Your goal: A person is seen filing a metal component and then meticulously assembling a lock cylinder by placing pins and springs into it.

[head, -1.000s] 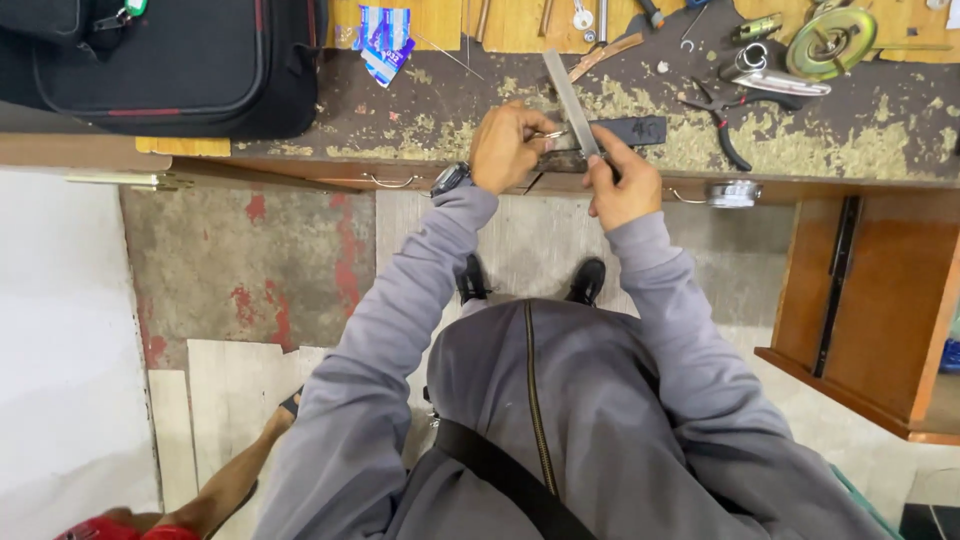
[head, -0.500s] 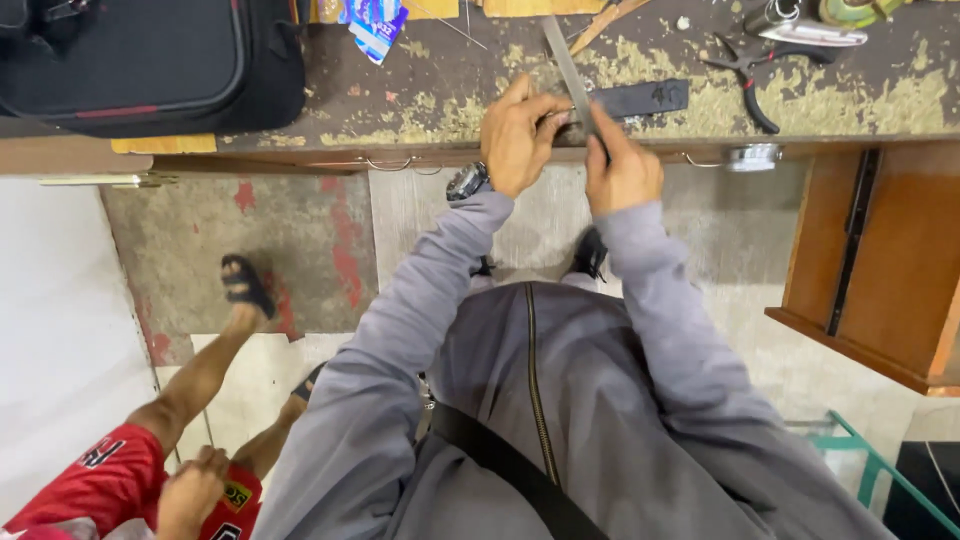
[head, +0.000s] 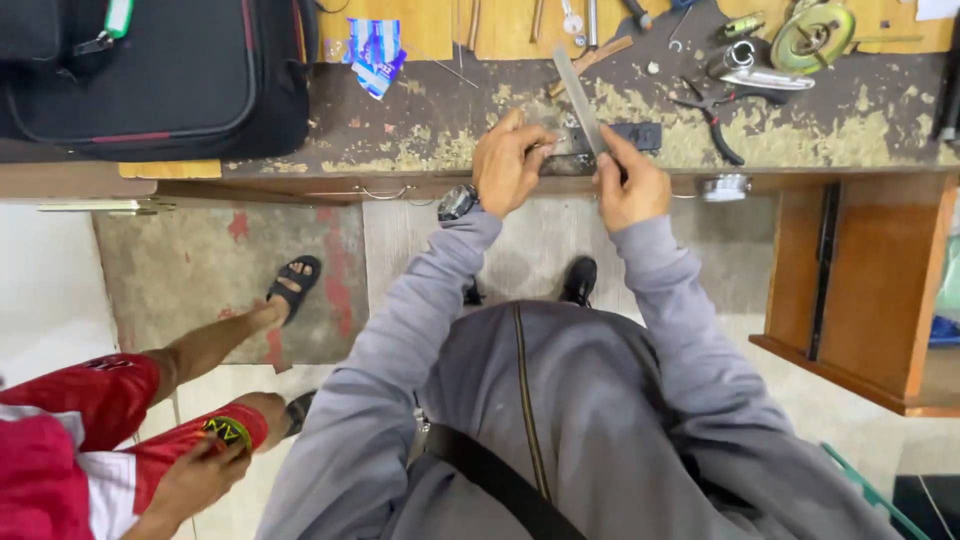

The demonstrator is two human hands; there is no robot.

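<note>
Both hands have barely moved since a moment ago: left hand [head: 510,160] pins the small workpiece [head: 560,150] on the table [head: 400,140], right hand [head: 628,185] clamped on the flat file [head: 580,100], so filing's ongoing.

even daylight, soft shadows, perhaps slight blur

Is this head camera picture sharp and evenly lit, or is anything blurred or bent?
Head view: light is soft and even, with no hard shadows or glare. The left hand and right hand look fairly sharp, as does the metal file they hold. The wide lens bends the workbench edge slightly. The black bag shows little detail, and another person's red shorts are cut off at the frame edge.
</note>
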